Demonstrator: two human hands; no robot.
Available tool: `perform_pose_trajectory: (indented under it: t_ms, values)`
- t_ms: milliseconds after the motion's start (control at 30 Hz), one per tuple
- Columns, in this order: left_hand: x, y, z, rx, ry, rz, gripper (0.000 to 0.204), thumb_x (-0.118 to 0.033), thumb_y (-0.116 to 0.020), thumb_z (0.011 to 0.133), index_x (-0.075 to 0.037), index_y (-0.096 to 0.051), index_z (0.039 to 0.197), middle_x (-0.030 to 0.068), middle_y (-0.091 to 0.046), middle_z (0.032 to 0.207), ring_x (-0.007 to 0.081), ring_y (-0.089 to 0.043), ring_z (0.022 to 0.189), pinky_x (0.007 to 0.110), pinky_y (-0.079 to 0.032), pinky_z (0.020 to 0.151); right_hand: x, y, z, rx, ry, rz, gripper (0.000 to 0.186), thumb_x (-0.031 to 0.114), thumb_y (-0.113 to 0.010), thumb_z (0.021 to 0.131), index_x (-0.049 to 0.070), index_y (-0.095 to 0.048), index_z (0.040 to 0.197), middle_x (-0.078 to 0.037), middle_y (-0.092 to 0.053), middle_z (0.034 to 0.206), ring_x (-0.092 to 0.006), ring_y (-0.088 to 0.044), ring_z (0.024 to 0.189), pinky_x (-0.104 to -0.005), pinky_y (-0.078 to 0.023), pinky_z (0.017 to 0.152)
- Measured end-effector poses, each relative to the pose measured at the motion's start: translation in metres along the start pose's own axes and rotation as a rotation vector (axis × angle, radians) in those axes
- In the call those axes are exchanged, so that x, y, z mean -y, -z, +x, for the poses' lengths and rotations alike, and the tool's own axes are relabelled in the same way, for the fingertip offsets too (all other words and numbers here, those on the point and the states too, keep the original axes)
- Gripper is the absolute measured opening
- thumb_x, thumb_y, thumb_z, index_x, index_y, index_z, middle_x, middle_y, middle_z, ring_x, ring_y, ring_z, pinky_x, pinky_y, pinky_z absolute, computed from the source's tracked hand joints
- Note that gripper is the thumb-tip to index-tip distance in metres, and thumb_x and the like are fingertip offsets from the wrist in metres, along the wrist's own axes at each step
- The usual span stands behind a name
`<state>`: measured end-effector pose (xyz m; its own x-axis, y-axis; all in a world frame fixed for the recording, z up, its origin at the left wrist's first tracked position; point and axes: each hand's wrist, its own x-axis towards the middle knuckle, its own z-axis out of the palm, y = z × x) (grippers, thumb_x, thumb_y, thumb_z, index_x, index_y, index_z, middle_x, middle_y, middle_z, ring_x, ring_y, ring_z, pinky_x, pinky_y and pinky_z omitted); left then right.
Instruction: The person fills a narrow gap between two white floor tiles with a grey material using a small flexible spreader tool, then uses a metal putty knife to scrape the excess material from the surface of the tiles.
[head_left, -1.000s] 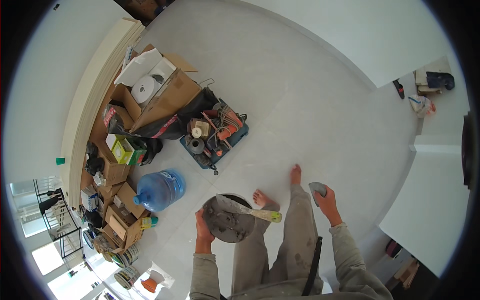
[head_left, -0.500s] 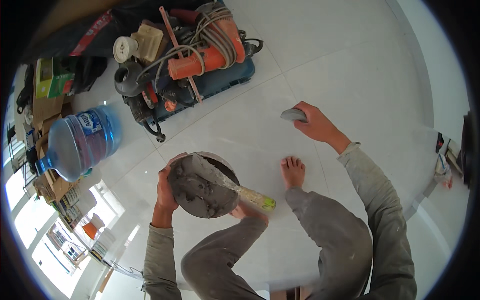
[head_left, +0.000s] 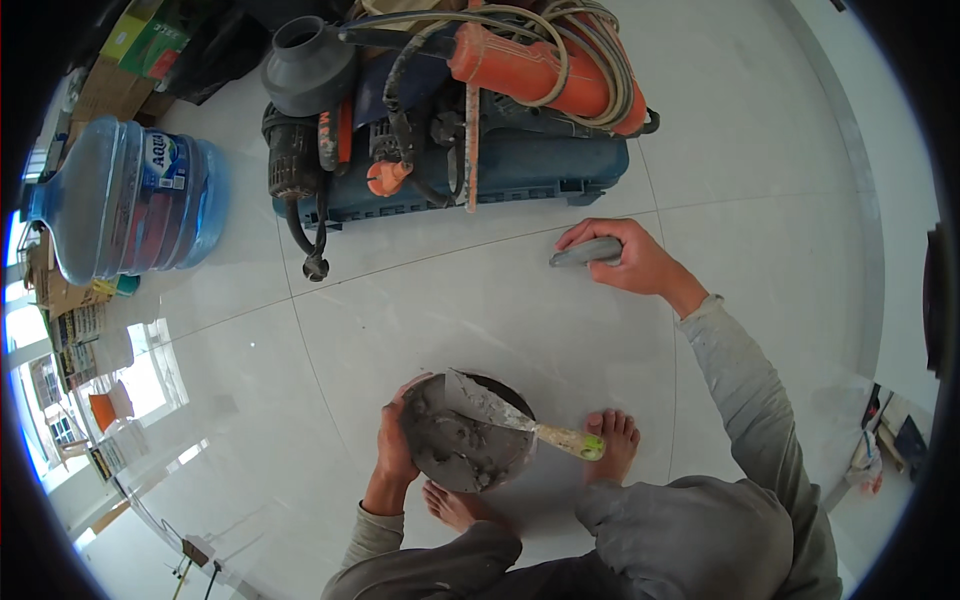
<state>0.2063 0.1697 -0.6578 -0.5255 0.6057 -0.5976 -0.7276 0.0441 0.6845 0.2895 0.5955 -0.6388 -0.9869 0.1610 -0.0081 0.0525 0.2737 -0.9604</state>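
My left hand (head_left: 398, 443) grips the left side of a round bowl (head_left: 532, 458), its fingers partly hidden around the rim. Wet grey paste (head_left: 455, 445), like mortar or grout, lies inside with a lumpy surface. Across the paste and over the right rim rests a putty knife (head_left: 485, 408); its smeared blade is in the bowl and its pale handle with a green end sticks out, untouched. Farther out to the right, my right hand (head_left: 632, 262) is closed around a flat, grey, rounded piece (head_left: 587, 252), held over the tiled floor. Its exact kind does not show.
Ahead stands a dark blue tool case (head_left: 540, 178) loaded with an orange corded power tool (head_left: 520, 68), other tools and cables. A large blue water bottle (head_left: 130, 205) lies at the left near cardboard. My bare feet (head_left: 620, 440) are beside the bowl.
The view has shifted, so the tool case looks nearer and larger. The bowl and my left hand appear lower and farther right. My right hand still holds the grey piece, now at a different tilt.
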Motion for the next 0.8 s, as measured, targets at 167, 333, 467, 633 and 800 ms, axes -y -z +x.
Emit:
perform_pose_trajectory:
  t_ms: [167,333,467,633,800]
  values:
    - [-0.007,0.003,0.001,0.017,-0.033,-0.012,0.066,-0.049,-0.037,0.104,0.001,-0.048,0.147,0.0189,-0.058,0.14,0.0318,-0.057,0.129,0.047,-0.047,0.109,-0.008,0.015,0.046,0.128,-0.112,-0.35,0.03,0.008,-0.066,0.081,0.0,-0.07,0.109,-0.009,-0.073,0.095,-0.0142,-0.064,0.084,-0.0303,-0.054,0.079]
    - [-0.023,0.008,0.0,-0.055,-0.042,-0.014,0.066,-0.048,-0.038,0.104,0.001,-0.048,0.146,0.0189,-0.058,0.14,0.0312,-0.058,0.128,0.046,-0.047,0.109,-0.009,0.01,0.061,-0.126,-0.053,-0.345,0.023,0.01,-0.07,0.079,-0.003,-0.075,0.098,-0.008,-0.075,0.087,-0.0127,-0.064,0.078,-0.0299,-0.054,0.076]
    - [-0.032,0.009,0.002,-0.085,-0.061,0.004,0.064,-0.045,-0.033,0.103,0.0,-0.049,0.145,0.0189,-0.06,0.138,0.0313,-0.059,0.126,0.046,-0.05,0.106,-0.016,0.031,0.073,-0.208,-0.117,-0.39,0.02,0.012,-0.071,0.081,-0.003,-0.073,0.093,-0.002,-0.062,0.07,-0.0081,-0.05,0.066,-0.0285,-0.046,0.062]
    - [-0.033,0.008,0.011,-0.048,-0.044,-0.021,0.066,-0.047,-0.038,0.103,0.002,-0.049,0.145,0.019,-0.061,0.136,0.0299,-0.06,0.124,0.044,-0.05,0.105,-0.017,0.045,0.077,-0.289,-0.091,-0.403,0.018,0.012,-0.071,0.084,-0.004,-0.071,0.093,-0.001,-0.064,0.074,-0.0074,-0.052,0.07,-0.0291,-0.047,0.064]
    - [-0.038,0.022,0.009,-0.023,-0.125,0.114,0.071,-0.052,-0.04,0.103,0.005,-0.052,0.143,0.0192,-0.067,0.126,0.0275,-0.065,0.115,0.04,-0.052,0.1,-0.02,0.017,0.058,-0.37,-0.064,-0.006,0.032,0.015,-0.068,0.094,-0.006,-0.069,0.118,-0.007,-0.074,0.104,-0.0114,-0.063,0.098,-0.0286,-0.051,0.086]
